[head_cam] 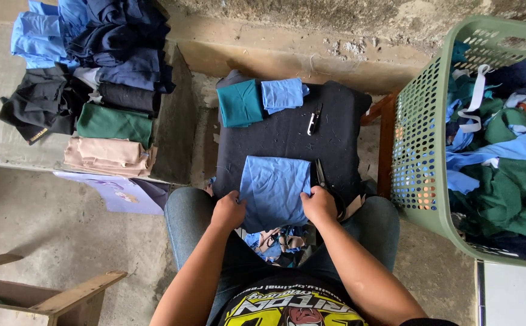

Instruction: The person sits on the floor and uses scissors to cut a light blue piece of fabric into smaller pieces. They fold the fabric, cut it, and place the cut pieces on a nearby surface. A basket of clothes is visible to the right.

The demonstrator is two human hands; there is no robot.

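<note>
A light blue piece of cloth lies flat at the near edge of a black padded work surface in front of me. My left hand grips the cloth's near left corner and my right hand grips its near right corner. Just right of the cloth lie dark scissors, partly under my right hand. Further back on the surface sit a folded teal cloth, a smaller light blue piece and a small black-and-white clipper.
A green plastic basket full of green, blue and dark fabric scraps stands at the right. Folded stacks of blue, navy, black, green and beige cloth rest on a concrete ledge at the left. Scraps lie between my knees. A wooden frame is at bottom left.
</note>
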